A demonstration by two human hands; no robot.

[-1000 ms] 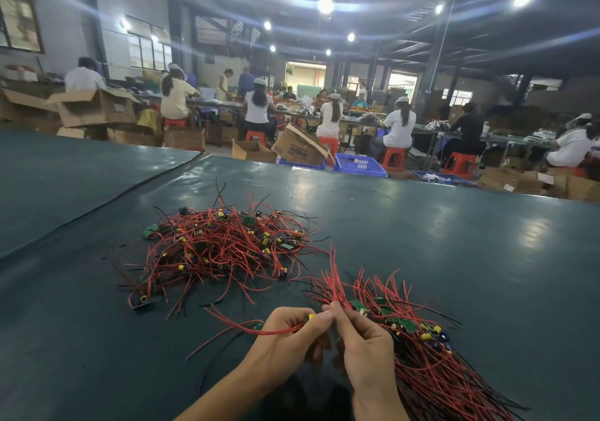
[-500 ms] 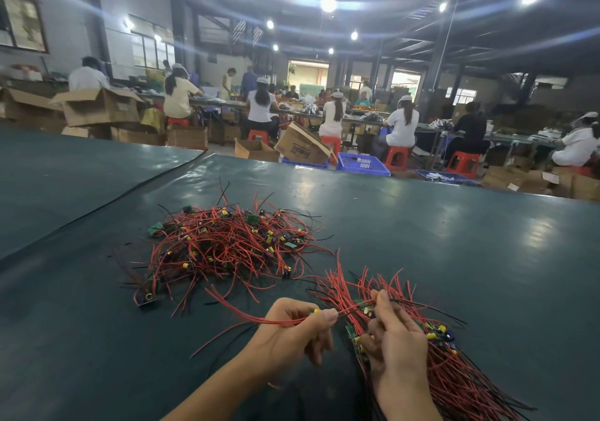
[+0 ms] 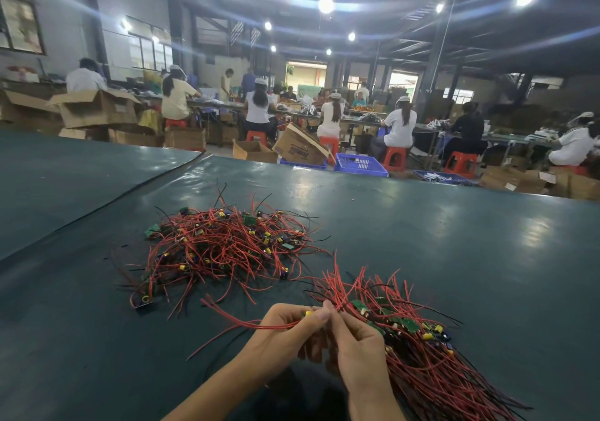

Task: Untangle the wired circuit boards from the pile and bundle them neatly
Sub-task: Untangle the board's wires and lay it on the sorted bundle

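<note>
A tangled pile of small green circuit boards with red and black wires lies on the dark green table, ahead and left of my hands. At the near right a sorted bundle lies with its wires roughly parallel. My left hand pinches one wired board by its yellow part, its red wires trailing out to the left. My right hand meets it fingertip to fingertip and pinches the same piece, just at the bundle's left edge.
A seam runs across the table cover at the left. Beyond the far edge stand cardboard boxes, a blue crate and orange stools, with several people seated at benches.
My right hand left the bundle and came back to the left hand's fingertips. The single board's wires still trail left.
</note>
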